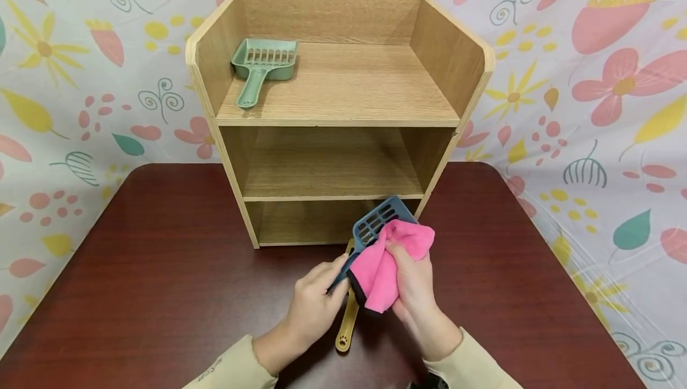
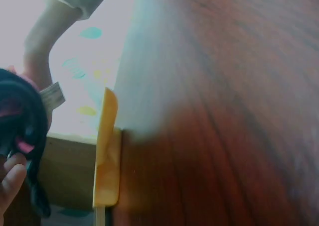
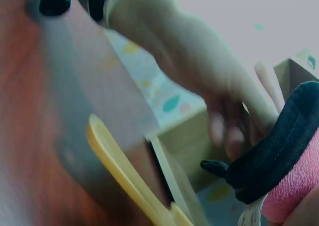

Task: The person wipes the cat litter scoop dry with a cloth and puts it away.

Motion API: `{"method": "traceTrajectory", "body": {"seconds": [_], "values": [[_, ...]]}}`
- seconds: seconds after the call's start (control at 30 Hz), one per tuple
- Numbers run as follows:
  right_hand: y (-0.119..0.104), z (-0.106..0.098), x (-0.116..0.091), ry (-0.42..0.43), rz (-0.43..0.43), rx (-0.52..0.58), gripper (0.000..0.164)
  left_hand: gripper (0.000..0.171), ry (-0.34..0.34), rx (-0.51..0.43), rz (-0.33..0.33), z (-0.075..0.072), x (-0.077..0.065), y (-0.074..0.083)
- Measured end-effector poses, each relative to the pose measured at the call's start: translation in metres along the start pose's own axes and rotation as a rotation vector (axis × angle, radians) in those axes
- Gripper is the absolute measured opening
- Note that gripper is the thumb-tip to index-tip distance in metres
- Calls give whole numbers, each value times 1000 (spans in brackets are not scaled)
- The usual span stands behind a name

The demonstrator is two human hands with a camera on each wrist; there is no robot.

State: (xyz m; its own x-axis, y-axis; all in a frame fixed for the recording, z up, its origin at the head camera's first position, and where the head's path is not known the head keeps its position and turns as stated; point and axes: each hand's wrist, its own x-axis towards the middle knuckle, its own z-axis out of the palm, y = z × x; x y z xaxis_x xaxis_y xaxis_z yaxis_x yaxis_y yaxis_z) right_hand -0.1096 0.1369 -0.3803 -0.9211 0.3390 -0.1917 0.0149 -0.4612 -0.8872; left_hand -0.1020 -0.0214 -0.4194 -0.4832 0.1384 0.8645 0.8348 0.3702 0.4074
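Observation:
My left hand point(image 1: 316, 299) grips the handle end of a blue slotted litter scoop point(image 1: 380, 220), tilted over the table with its head toward the shelf. Bunched in my right hand point(image 1: 415, 284) is a pink cloth point(image 1: 378, 269) with a dark edge and a white tag; it covers part of the blue scoop. Below both hands lies a yellow litter scoop point(image 1: 347, 324), its paw-print handle end pointing at me and its upper part mostly hidden. The wrist views show this yellow scoop point(image 3: 129, 173) beside the cloth point(image 3: 294, 196).
A wooden shelf unit point(image 1: 337, 122) stands at the back of the dark red table point(image 1: 177, 293). On its top level, at the left, rests a green litter scoop point(image 1: 252, 88) with a matching tray-like holder. A flower-patterned sheet point(image 1: 622, 138) hangs behind and around the table.

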Motion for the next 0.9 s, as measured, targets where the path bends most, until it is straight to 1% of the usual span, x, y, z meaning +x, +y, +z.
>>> {"method": "traceTrajectory", "body": {"seconds": [0.1,0.13,0.23,0.37,0.47,0.6,0.67,0.73,0.8,0.9], "values": [[3,0,-1,-25,68,-17,26,30,-42,38,-9,1,0,1],[4,-1,-1,-19,88,-25,26,31,-60,48,-14,1,0,1],[5,-5,4,5,80,-63,30,29,-103,62,-22,-1,3,1],[5,-12,11,51,31,-115,29,27,-122,58,-5,-4,6,-2],[3,-18,15,73,-19,-141,26,29,-131,52,-8,-9,8,-3],[-3,-25,20,106,-121,-237,25,32,-146,53,-48,-17,10,-3],[-5,-26,21,120,-163,-262,25,32,-146,48,-67,-19,10,-2],[-7,-24,20,132,-175,-225,25,31,-139,39,-78,-18,10,-1],[-7,-19,18,127,-169,-154,23,30,-122,20,-76,-15,10,1],[-5,-11,13,114,-127,-53,24,29,-84,3,-53,-8,9,3]]}}
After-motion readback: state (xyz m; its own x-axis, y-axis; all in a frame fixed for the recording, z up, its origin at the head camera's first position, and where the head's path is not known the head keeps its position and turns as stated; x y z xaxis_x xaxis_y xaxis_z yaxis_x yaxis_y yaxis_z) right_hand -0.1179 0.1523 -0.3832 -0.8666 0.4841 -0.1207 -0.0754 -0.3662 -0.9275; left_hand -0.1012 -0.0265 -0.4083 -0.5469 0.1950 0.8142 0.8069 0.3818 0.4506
